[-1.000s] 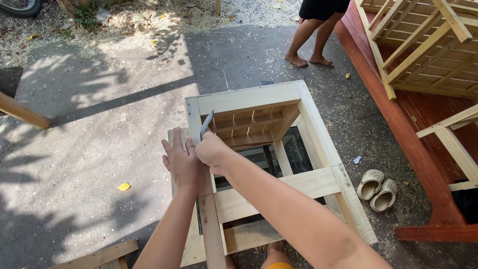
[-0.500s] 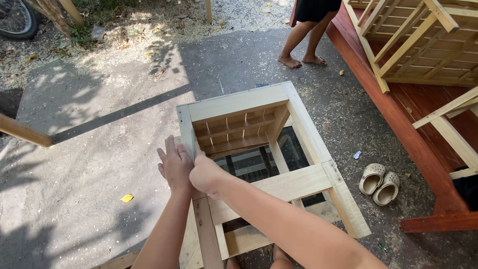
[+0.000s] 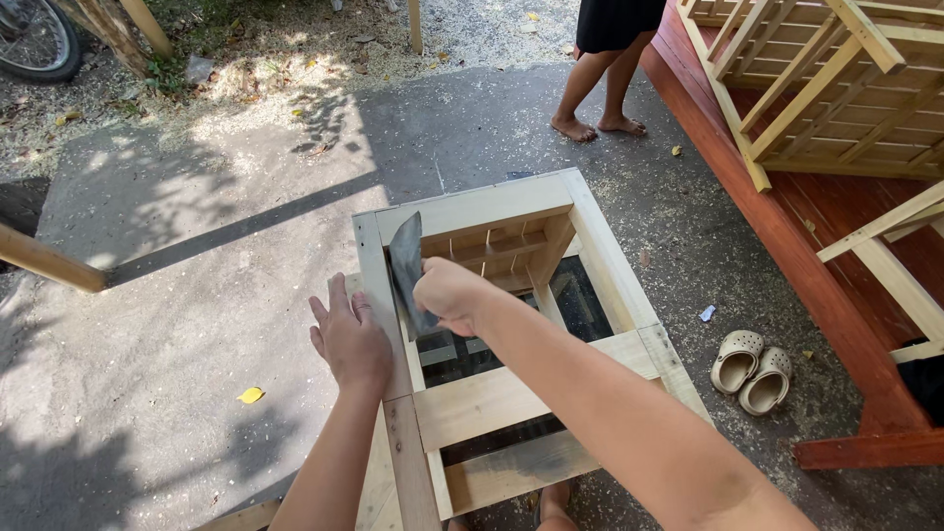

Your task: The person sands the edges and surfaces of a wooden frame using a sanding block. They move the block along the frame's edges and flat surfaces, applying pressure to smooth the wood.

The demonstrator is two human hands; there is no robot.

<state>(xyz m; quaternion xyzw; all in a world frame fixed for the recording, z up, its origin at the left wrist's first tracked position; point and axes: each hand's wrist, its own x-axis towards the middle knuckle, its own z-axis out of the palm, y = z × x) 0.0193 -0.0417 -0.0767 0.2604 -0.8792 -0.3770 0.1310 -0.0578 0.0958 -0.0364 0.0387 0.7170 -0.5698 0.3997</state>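
Note:
A pale wooden crate frame point(image 3: 511, 202) stands on the concrete in front of me, open at the top with slats inside. My left hand point(image 3: 349, 339) lies flat, fingers spread, against the frame's left rail. My right hand point(image 3: 447, 295) is closed around a dark flat metal blade point(image 3: 405, 261), a scraper or cleaver, whose tip points up over the left rail. The handle is hidden in my fist.
A barefoot person point(image 3: 600, 93) stands beyond the frame. A pair of beige clogs point(image 3: 752, 359) lies at the right beside a red wooden platform point(image 3: 787, 256) stacked with more pale frames point(image 3: 836, 79). A bicycle wheel point(image 3: 39, 39) shows at top left, a wooden pole point(image 3: 49, 261) at left.
My right hand has lifted off the rail and raised the blade so it stands up over the left rail. My left hand has stayed on the rail; the view moved closer.

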